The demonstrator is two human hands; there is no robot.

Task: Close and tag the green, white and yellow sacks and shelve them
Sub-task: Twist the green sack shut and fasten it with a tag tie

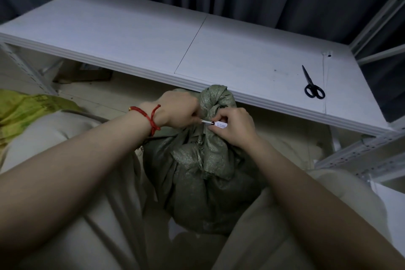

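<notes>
The green sack (203, 173) stands between my knees, its neck bunched into a knot just below the shelf edge. My left hand (177, 109), with a red cord on the wrist, pinches the thin white strap of a tag at the sack's neck. My right hand (232, 126) pinches the small white numbered tag (221, 125) against the bunched neck. A yellow sack (28, 109) lies at the left edge, partly hidden by my knee. No white sack shows.
A white shelf board (153, 35) spans the view above the sack, with black scissors (312, 85) near its right end. White metal shelf uprights (359, 149) stand at the right and left. Dark curtains hang behind. Flat cardboard lies on the floor under the shelf.
</notes>
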